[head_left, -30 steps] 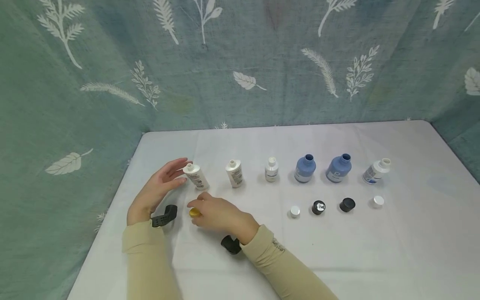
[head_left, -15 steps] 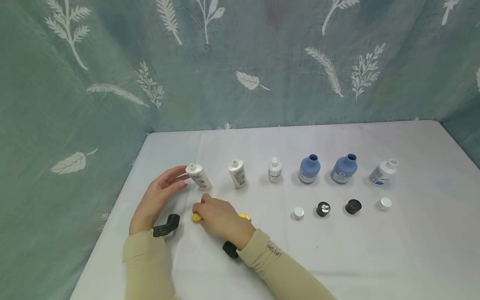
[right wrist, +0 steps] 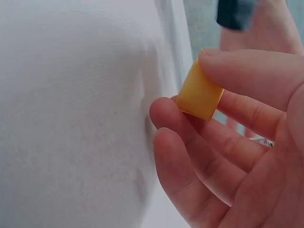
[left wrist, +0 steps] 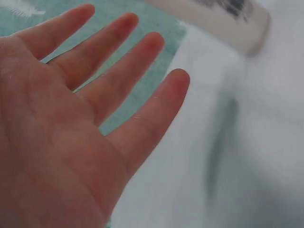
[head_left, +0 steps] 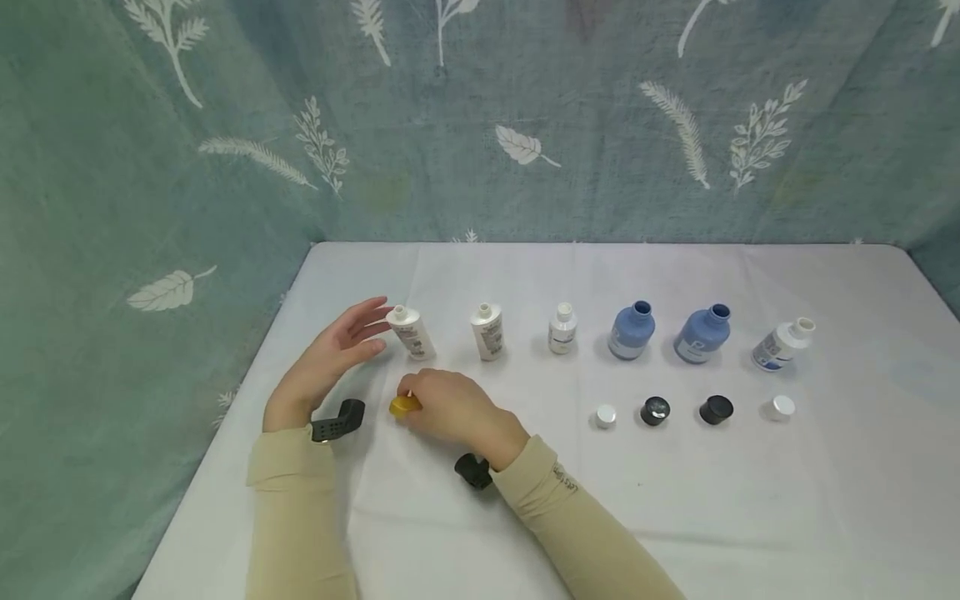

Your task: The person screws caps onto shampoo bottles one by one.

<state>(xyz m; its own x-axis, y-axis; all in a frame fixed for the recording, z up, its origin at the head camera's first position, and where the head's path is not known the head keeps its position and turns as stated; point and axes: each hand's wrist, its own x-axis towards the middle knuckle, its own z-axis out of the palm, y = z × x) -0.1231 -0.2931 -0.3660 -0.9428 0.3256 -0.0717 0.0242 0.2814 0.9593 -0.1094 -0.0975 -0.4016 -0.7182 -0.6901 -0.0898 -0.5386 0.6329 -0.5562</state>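
My right hand (head_left: 457, 408) pinches a yellow bottle cap (right wrist: 202, 92) between thumb and fingers, close over the white table in front of the leftmost bottle. In the right wrist view the thumb lies on top of the cap and the other fingers curl beneath it. My left hand (head_left: 326, 358) is spread beside the leftmost white bottle (head_left: 411, 333), which stands with its neck uncapped. In the left wrist view the fingers (left wrist: 152, 111) are straight and apart, and part of that bottle (left wrist: 223, 21) shows past their tips.
Rightward in a row stand a second white bottle (head_left: 488, 333), a small white bottle (head_left: 562, 331), two blue bottles (head_left: 632, 332) and another white bottle (head_left: 780, 345). Nearer lie a white cap (head_left: 604, 416), two black caps (head_left: 716, 409) and another white cap (head_left: 782, 407). A patterned cloth (head_left: 480, 125) hangs behind.
The head view has shifted, so the table's things appear farther right. My right hand keeps the yellow cap. A second yellow item by the right wrist, visible half a second ago, is hidden now.
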